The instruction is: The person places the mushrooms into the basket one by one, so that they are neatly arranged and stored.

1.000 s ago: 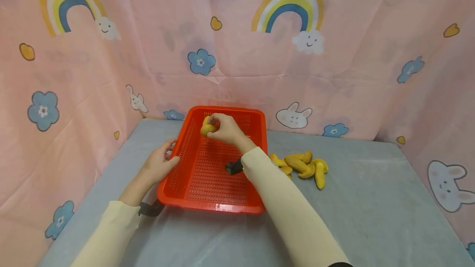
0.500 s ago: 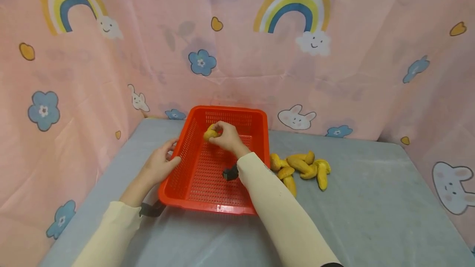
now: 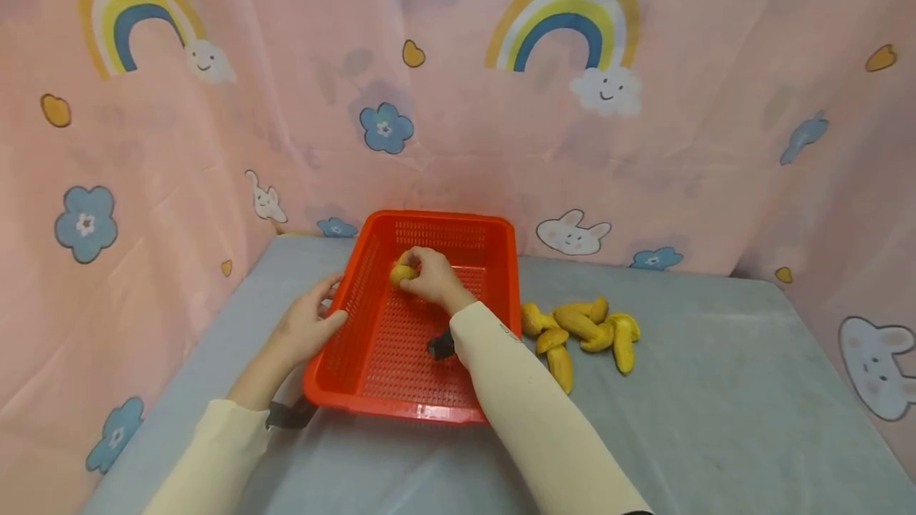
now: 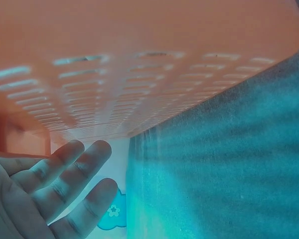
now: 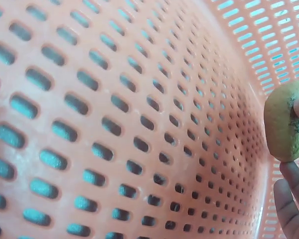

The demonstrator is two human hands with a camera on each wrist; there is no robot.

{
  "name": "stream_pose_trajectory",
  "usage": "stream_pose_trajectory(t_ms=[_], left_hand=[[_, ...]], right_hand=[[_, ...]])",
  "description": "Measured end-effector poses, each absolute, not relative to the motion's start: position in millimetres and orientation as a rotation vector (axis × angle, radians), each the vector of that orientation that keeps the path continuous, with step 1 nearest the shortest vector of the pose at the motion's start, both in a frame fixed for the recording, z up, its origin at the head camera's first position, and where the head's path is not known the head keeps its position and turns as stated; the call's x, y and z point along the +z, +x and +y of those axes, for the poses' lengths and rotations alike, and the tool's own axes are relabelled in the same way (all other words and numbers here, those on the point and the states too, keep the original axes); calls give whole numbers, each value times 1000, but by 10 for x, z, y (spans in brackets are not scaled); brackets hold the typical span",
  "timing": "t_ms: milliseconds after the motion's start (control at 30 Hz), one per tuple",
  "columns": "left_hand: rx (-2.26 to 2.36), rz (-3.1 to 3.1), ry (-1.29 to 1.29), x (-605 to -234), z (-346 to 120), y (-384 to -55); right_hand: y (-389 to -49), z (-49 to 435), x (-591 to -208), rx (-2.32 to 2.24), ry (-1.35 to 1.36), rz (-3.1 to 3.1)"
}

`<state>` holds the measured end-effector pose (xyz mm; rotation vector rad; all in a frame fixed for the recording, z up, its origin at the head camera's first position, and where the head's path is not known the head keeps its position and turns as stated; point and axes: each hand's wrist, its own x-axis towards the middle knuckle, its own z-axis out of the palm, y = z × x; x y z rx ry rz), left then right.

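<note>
A red plastic basket (image 3: 411, 372) with slotted walls stands on the table. Inside its far left part, my right hand (image 3: 435, 280) pinches a yellow mushroom (image 3: 401, 273) low over the basket floor. The right wrist view shows the rounded cap of this mushroom (image 5: 283, 122) between thumb and fingers; whether it touches the floor, I cannot tell. My left hand (image 3: 304, 328) rests against the basket's left rim from outside. In the left wrist view its fingers (image 4: 72, 184) are extended and spread below the rim; the thumb is hidden there.
Several yellow mushrooms (image 3: 583, 324) lie in a loose group right of the basket on the grey tabletop (image 3: 716, 388). A pink curtain (image 3: 458, 157) with rainbows and flowers hangs behind and at both sides. A black wrist device (image 3: 442, 345) shows beneath the right sleeve.
My right hand has lowered into the basket with the mushroom. The left hand has stayed at the rim. The camera view has shifted slightly.
</note>
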<state>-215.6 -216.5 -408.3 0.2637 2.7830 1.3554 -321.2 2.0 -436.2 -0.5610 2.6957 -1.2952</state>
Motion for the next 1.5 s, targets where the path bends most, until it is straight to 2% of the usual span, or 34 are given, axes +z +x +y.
stream_pose_trajectory(t_ms=[433,867,1067,1500], left_hand=[[1358,2771,231,-4095,-2178,-2131],[1329,2808,258,-4104,-2168,-2155],[1332,2809,246,-4136,-2197,-2157],[1299,2791,206,-4085,-2169,-2167]], right_hand=[[-3227,16,-4469,-1212,-552,2707],[-3199,41,-4406,-1279,-471,2671],[-3152,10,-4285,-1436,-425,2566],[-3105,-21,-3851,-1384,-479,2528]])
